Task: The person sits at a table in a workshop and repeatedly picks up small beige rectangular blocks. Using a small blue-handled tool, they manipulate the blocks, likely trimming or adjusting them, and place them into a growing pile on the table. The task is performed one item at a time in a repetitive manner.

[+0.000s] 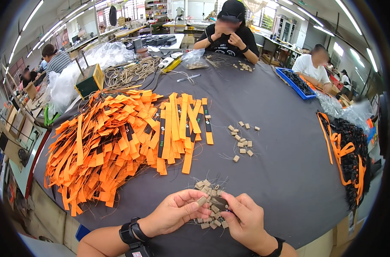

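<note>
My left hand (178,210) pinches a small tan fabric loop (202,200) between thumb and fingertips. Close beside it, my right hand (247,217) is closed on a small dark tool (220,203). The fingers cover much of that tool, so its exact kind does not show. Under and around both hands lies a pile of similar tan loops (215,214), many trailing thin loose threads. Farther off, a looser group of tan loops (243,143) is scattered on the dark tablecloth (285,150).
A large heap of orange and black straps (105,145) covers the table's left. Behind it lie coiled cord (133,73), clear plastic (92,55) and a pen (188,79). Black-and-orange pieces (347,162) and a blue tray (295,83) occupy the right. A co-worker (229,34) sits opposite.
</note>
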A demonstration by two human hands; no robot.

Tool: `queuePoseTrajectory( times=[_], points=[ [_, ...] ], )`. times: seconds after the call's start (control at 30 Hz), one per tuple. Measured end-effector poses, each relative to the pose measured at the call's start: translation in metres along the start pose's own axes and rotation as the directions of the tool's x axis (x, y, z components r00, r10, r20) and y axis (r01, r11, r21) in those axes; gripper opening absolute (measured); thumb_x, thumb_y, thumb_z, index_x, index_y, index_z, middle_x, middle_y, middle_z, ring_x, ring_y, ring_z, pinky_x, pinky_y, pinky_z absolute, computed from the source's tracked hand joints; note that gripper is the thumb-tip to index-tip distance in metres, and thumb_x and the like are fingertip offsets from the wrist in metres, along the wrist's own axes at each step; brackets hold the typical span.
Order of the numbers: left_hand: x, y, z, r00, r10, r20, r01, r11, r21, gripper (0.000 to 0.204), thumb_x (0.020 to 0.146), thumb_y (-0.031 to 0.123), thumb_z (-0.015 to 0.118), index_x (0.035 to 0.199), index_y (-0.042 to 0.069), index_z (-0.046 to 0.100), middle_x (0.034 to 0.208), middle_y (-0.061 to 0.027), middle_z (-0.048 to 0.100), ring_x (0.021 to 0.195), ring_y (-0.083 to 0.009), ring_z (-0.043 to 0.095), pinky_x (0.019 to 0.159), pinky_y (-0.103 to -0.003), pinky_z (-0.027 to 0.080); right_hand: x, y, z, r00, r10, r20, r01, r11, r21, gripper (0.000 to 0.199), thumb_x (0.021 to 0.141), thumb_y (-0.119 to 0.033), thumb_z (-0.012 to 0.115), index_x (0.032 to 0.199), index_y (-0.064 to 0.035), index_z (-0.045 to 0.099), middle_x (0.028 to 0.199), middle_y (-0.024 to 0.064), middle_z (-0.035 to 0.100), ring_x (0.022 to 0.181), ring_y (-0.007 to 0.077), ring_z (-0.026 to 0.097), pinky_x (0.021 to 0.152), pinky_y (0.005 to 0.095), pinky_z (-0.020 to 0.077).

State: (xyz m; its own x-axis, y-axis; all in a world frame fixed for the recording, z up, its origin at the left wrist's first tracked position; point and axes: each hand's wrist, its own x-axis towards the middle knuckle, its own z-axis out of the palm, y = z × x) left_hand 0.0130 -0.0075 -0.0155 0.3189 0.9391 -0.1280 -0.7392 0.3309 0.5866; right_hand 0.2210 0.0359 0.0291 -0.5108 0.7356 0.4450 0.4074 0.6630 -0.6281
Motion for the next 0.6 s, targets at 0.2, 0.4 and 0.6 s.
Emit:
queuePoseTrajectory(
  times=[0.2, 0.4, 0.6],
  points=[
    [0.0017, -0.0015, -0.005, 0.998, -0.023, 0.053, 0.023, 1.0, 0.001, 0.028, 0.098, 0.011, 0.05, 0.124, 0.001, 0.051, 0.112, -0.0124, 0.061, 0.105, -0.0219, 0.062, 0.095, -0.035, 0.05, 0.0026, -0.0015, 0.0032, 0.984, -0.176, -0.037, 0.163, 0.958, -0.235, 0.041, 0.069, -0.008, 0.076, 0.109, -0.0065, 0.067, 0.072, 0.0029, 0.055, 0.05, 0.0178, 0.051, 0.045, 0.0291, 0.0397],
    [0.0007, -0.0013, 0.0009, 1.0, -0.013, 0.014, 0.014, 1.0, -0.01, 0.026, 0.097, 0.009, 0.053, 0.121, 0.001, 0.052, 0.108, -0.0138, 0.063, 0.1, -0.0229, 0.064, 0.09, -0.035, 0.052, 0.0045, -0.0053, 0.0024, 0.986, -0.164, -0.002, 0.158, 0.952, -0.262, 0.04, 0.068, -0.011, 0.076, 0.107, -0.0071, 0.068, 0.07, 0.0015, 0.053, 0.05, 0.0166, 0.051, 0.045, 0.0297, 0.0395],
    [0.0007, -0.0014, 0.0016, 1.0, -0.005, 0.008, 0.005, 1.0, 0.006, 0.026, 0.096, 0.008, 0.053, 0.121, 0.001, 0.052, 0.111, -0.0143, 0.062, 0.101, -0.0235, 0.064, 0.091, -0.035, 0.053, 0.0041, -0.0045, 0.0034, 0.986, -0.166, -0.005, 0.159, 0.954, -0.253, 0.04, 0.068, -0.012, 0.076, 0.107, -0.007, 0.068, 0.07, 0.0016, 0.053, 0.05, 0.0173, 0.051, 0.045, 0.03, 0.0397]
  ],
)
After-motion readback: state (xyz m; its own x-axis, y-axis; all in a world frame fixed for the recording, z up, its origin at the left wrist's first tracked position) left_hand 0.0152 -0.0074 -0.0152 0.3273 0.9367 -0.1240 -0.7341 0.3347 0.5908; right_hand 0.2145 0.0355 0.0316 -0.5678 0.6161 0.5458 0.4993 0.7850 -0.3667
